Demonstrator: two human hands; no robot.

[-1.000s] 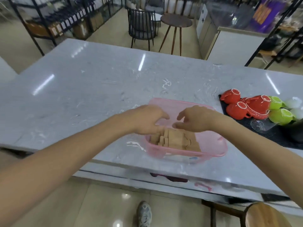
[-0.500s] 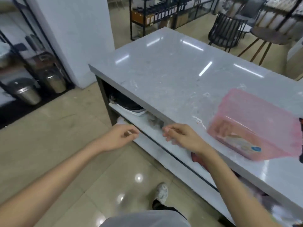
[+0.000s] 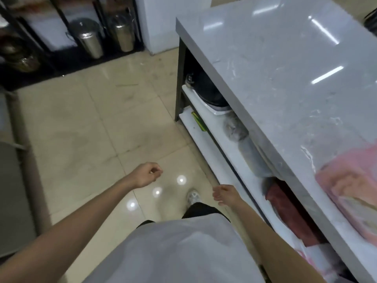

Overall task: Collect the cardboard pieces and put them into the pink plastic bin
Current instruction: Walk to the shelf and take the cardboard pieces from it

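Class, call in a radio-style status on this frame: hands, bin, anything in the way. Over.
Left hand loosely curled, right hand open, both empty over the floor. Pink bin on the counter, blurred, brown contents inside. Nothing blocking.

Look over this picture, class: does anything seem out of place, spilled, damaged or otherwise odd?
Little stands out. A thin greenish stick lies loose on the tiled floor near the dark rack, with faint scuffs around it. The pink plastic bin sits on the marble counter, too blurred to judge. Both hands hang over the floor.
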